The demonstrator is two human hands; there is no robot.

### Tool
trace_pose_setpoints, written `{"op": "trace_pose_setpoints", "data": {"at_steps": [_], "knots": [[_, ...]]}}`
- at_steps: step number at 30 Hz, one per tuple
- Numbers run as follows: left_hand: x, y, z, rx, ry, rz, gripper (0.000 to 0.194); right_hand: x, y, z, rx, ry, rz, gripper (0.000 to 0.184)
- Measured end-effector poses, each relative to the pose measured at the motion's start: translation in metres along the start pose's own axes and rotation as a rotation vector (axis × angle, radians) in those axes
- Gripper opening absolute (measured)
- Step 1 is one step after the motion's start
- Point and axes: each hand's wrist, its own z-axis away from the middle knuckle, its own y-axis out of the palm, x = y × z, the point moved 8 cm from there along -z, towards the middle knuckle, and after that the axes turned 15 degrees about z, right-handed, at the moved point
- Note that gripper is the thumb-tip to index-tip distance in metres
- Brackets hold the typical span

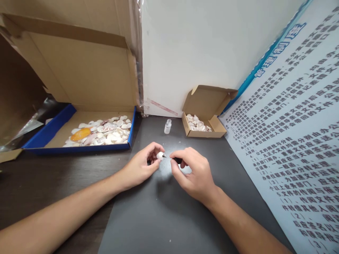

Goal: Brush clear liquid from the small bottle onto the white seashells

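Between the thumb and fingers of my left hand (144, 163) is a small white shell (160, 155). My right hand (192, 170) pinches a black bottle cap (177, 160). A thin dark tip, seemingly the cap's brush, meets the shell's right side; the contact is too small to make out fully. Behind both hands, a small clear bottle (167, 127) with whitish contents stands upright without a cap.
A blue-sided cardboard box (129, 135) full of shells (106, 132) lies open at left, one shell orange. At back right is a smaller open cardboard box (203, 134) of shells. A white board (185, 53) rises behind the grey mat (148, 218); a printed sign (286, 134) leans at right.
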Motion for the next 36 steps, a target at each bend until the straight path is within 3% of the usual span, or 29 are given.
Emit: {"op": "trace_pose_setpoints", "data": {"at_steps": [22, 36], "knots": [[0.0010, 0.0000, 0.0014, 0.014, 0.013, -0.018, 0.014, -0.0017, -0.0045, 0.0000, -0.034, 0.029, -0.035, 0.009], [-0.0005, 0.0003, 0.0010, 0.000, 0.003, -0.086, 0.019, -0.0032, -0.0036, 0.0005, -0.017, 0.048, -0.058, 0.007]]}}
